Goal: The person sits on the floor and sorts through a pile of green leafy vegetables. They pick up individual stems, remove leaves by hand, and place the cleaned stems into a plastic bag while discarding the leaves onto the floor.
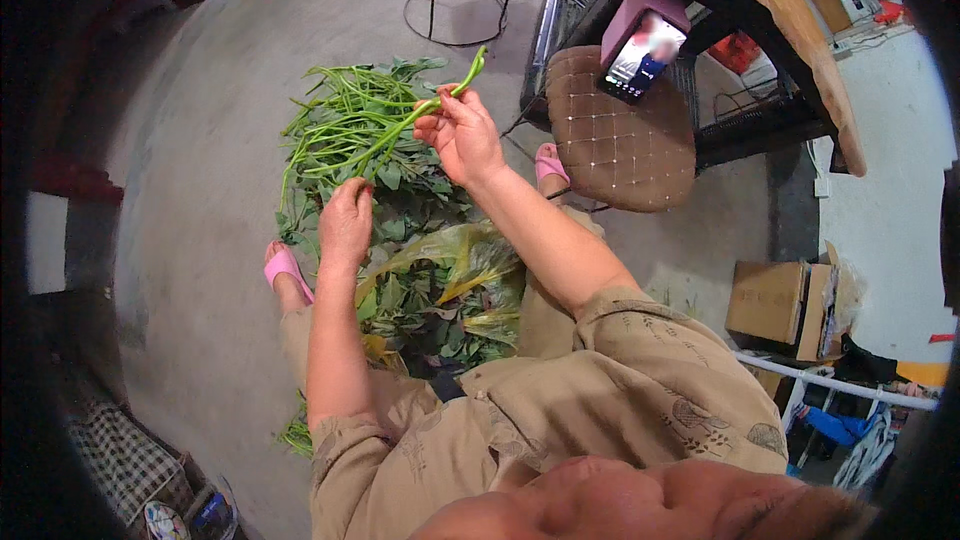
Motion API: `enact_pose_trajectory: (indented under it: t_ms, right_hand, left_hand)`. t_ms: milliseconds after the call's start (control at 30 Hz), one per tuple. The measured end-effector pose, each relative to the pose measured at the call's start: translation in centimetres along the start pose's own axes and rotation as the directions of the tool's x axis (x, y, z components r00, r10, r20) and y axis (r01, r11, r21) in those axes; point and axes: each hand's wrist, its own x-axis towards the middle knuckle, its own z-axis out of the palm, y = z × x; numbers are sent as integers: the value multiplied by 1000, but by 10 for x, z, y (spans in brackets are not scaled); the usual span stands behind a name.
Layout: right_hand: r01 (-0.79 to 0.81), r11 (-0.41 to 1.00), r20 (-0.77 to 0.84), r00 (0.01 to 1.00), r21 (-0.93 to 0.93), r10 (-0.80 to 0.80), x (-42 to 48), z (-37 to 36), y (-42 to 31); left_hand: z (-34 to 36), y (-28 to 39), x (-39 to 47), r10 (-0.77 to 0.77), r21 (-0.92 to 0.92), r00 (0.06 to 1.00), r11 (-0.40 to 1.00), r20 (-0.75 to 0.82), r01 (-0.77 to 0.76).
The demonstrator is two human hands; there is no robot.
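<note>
Between thumb and fingers, my right hand [463, 131] grips a few long green stems [401, 129], their thick pale ends pointing up and away. My left hand [346, 223] pinches at the lower, leafy end of these stems; its fingertips are partly hidden. Under both hands a heap of leafy green vegetable stalks [330, 101] lies on the floor, stems mostly to the far left and leaves nearer. Closer to my body, between my legs, a translucent yellow plastic bag [465, 247] gapes around loose dark green leaves [450, 334].
A brown padded stool [622, 157] at right bears a lit phone [643, 56] leaning on a pink box [637, 4]. Beyond stands a wire-legged stool [457, 11]. Cardboard boxes [765, 300] and a white rack [832, 375] are at right. A checked bag [127, 457] sits lower left.
</note>
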Motion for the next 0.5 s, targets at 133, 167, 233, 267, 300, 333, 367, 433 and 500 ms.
enact_pose_trajectory:
  t_ms: [133,167,233,267,300,333,367,433,500]
  right_hand:
    - [12,1000,-16,1000,-9,-12,2,-5,-6]
    - [10,1000,-18,1000,-11,-10,2,-5,-7]
    - [18,1000,-16,1000,-10,-18,2,-6,-7]
    - [22,1000,-15,1000,-9,-22,3,-7,-7]
    - [39,999,-27,999,-8,-39,4,-8,-8]
    - [55,998,-40,998,-8,-55,6,-9,-10]
    - [71,997,-52,996,-7,-71,7,-10,-13]
    - [86,996,-82,993,-1,-86,9,-8,-23]
    - [95,995,-96,991,3,-95,9,-7,-27]
  left_hand:
    - [-11,1,-2,56,70,997,996,-43,-53]
    - [-13,2,-2,57,98,998,994,-39,-53]
    - [-19,4,-3,56,157,998,986,-31,-51]
    - [-20,4,-4,50,149,998,988,-43,-43]
    - [-21,1,-5,57,168,997,985,-42,-49]
    - [-22,-6,-6,65,187,997,981,-41,-56]
    - [-23,-10,-6,72,207,997,976,-40,-62]
    - [-28,-11,-6,51,192,998,980,-30,-45]
    - [-33,-10,-6,61,159,998,986,-23,-57]
